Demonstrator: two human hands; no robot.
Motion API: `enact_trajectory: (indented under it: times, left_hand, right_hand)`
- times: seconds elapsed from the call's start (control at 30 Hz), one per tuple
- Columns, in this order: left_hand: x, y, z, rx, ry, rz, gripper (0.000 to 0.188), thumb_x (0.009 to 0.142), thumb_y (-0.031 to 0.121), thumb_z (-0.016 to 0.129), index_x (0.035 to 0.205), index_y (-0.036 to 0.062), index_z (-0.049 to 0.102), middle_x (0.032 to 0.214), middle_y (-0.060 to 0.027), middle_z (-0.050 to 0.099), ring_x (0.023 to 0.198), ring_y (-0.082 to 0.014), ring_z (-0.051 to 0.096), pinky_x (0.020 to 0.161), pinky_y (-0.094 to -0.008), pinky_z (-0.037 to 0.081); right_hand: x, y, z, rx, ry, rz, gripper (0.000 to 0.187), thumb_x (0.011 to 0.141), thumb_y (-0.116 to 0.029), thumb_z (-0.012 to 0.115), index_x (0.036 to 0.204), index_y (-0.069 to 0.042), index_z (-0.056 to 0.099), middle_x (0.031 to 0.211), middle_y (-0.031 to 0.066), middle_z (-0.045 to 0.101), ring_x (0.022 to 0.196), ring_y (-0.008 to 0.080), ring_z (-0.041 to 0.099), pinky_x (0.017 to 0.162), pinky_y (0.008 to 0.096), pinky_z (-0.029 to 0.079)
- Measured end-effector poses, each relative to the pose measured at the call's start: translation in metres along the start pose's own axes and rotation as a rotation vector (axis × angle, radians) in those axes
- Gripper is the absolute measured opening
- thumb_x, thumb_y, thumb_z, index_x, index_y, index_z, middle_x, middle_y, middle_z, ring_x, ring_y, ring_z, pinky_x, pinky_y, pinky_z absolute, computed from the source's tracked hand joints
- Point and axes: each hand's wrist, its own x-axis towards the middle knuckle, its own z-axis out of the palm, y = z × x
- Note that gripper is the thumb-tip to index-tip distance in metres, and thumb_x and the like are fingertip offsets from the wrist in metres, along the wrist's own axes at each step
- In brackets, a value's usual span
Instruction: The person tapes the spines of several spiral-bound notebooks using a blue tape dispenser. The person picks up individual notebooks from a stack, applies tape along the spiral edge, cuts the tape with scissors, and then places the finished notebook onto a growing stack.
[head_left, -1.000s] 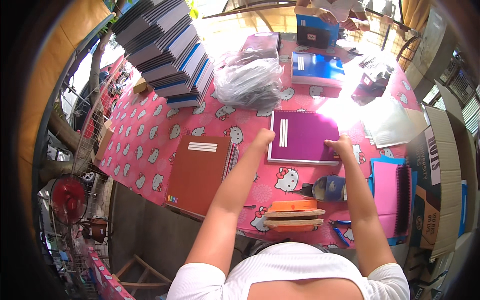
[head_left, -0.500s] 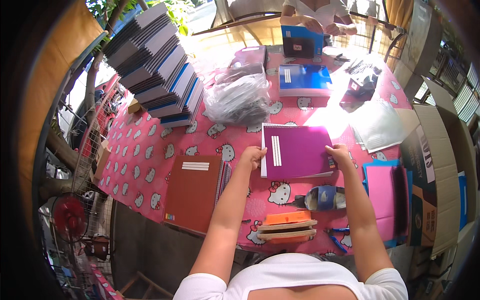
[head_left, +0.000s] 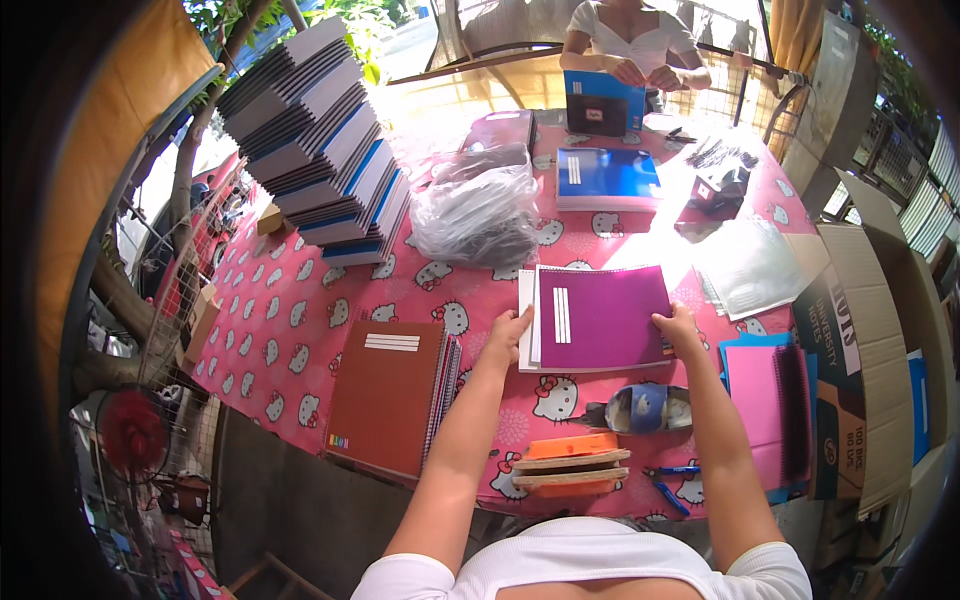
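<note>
A purple notebook cover (head_left: 610, 318) lies over white sheets (head_left: 527, 320) in the middle of the table, with a spiral-like edge along its top. The white sheets stick out past the cover on the left. My left hand (head_left: 512, 334) grips the left edge of this stack, thumb on top. At its right edge, my right hand (head_left: 682, 331) pinches the purple cover. A stack of spiral notebooks with a brown cover (head_left: 385, 395) sits left of my left forearm. Below the purple stack are a blue-banded roll-like thing (head_left: 648, 408) and an orange-and-wood block (head_left: 570, 465).
Blue-handled pliers (head_left: 672, 485) lie by the near edge. Pink and blue covers (head_left: 765, 410) and an open cardboard box (head_left: 865, 360) stand to the right. A tall notebook pile (head_left: 320, 150), plastic bags (head_left: 478, 205) and blue notebooks (head_left: 608, 180) occupy the far side, where another person (head_left: 635, 50) works.
The purple cover has shifted right over the white sheets, so more white shows at the left. My hands still grip both sides. The whole view has tilted slightly.
</note>
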Motion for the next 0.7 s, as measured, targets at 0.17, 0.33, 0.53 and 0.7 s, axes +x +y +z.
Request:
enact_trajectory:
  times: [0.17, 0.33, 0.53, 0.7]
  left_hand:
    - [0.005, -0.004, -0.011, 0.012, -0.068, -0.024, 0.026, 0.085, 0.013, 0.067, 0.104, -0.0025, 0.057, 0.094, -0.0111, 0.065, 0.079, -0.0216, 0.065, 0.07, -0.0365, 0.055]
    - [0.008, 0.0, -0.006, 0.925, 0.328, 0.451, 0.038, 0.076, 0.011, 0.063, 0.113, -0.0006, 0.061, 0.095, -0.0163, 0.064, 0.082, -0.0242, 0.065, 0.075, -0.0339, 0.053]
    - [0.048, 0.017, -0.017, 0.854, 0.151, 0.341, 0.055, 0.075, 0.013, 0.062, 0.13, 0.0162, 0.057, 0.108, -0.0232, 0.056, 0.099, -0.0289, 0.06, 0.083, -0.035, 0.05]
    - [0.074, 0.031, 0.0, 0.88, 0.041, 0.377, 0.058, 0.074, 0.008, 0.064, 0.13, 0.0237, 0.058, 0.083, -0.0065, 0.053, 0.07, -0.0174, 0.056, 0.056, -0.0283, 0.049]
  right_hand:
    - [0.0, 0.004, -0.005, 0.085, -0.093, -0.071, 0.04, 0.075, -0.013, 0.074, 0.104, 0.005, 0.053, 0.097, 0.0181, 0.066, 0.085, 0.0269, 0.066, 0.073, 0.0362, 0.052]
    - [-0.013, -0.007, -0.002, -0.29, 0.113, -0.276, 0.038, 0.076, -0.006, 0.071, 0.107, 0.001, 0.05, 0.098, 0.021, 0.065, 0.093, 0.033, 0.065, 0.08, 0.0365, 0.049]
    - [-0.013, 0.001, -0.021, 0.026, 0.013, -0.207, 0.038, 0.077, 0.001, 0.066, 0.11, -0.005, 0.049, 0.09, 0.0127, 0.065, 0.082, 0.0199, 0.062, 0.07, 0.0317, 0.048]
    - [0.001, 0.011, -0.022, 0.127, 0.0, -0.186, 0.036, 0.076, 0.0, 0.066, 0.108, -0.005, 0.05, 0.089, 0.0106, 0.065, 0.08, 0.0161, 0.062, 0.069, 0.0306, 0.048]
